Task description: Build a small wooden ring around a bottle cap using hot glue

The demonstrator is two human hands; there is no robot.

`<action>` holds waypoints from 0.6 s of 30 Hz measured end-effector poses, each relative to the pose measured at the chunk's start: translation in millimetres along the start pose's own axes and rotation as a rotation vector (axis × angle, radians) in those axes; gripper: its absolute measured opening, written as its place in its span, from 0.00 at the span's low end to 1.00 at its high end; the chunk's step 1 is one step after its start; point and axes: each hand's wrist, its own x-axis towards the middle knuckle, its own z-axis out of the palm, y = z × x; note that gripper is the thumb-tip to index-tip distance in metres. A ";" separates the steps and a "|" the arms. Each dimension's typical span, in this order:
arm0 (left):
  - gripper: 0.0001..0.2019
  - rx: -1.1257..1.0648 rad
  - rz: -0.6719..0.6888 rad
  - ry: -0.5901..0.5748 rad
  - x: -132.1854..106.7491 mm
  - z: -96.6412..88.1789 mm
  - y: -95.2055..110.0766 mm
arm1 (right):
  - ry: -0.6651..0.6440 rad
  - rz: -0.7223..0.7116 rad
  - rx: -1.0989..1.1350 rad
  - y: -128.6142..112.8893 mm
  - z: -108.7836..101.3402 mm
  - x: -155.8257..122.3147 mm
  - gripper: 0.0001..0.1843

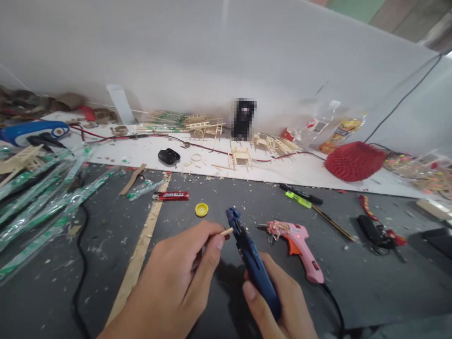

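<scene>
Between the thumb and forefinger of my left hand [183, 268] I pinch a thin wooden stick [227, 231], its pale end poking out to the right. My right hand [282, 301] is wrapped round a blue hand cutter [256, 263], whose jaws point up and away from me. The jaws sit just right of the stick's tip, and I cannot tell whether they touch it. Beyond my hands lies a yellow bottle cap [201, 210]. To the right of the cutter rests a pink hot glue gun [300, 242] with an orange trigger.
A red lighter [171, 196], a green highlighter [298, 199] and a pencil [334, 223] lie on the dark table [197, 325]. Plastic-wrapped sticks [52, 207] fill the left. Small wooden models [241, 156] and a black earbud case [168, 156] stand on the white strip behind. Black cables cross both sides.
</scene>
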 end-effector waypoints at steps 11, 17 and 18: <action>0.14 0.232 0.062 0.098 7.3 1.3 -5.7 | 0.035 -0.069 -0.220 16.8 16.6 -1.2 0.23; 0.17 0.296 0.071 0.117 6.2 3.9 -10.4 | 0.012 -0.057 -0.239 20.2 21.6 -0.7 0.14; 0.16 0.303 0.070 0.117 5.4 3.5 -10.6 | 0.004 -0.058 -0.237 19.7 22.3 -0.9 0.13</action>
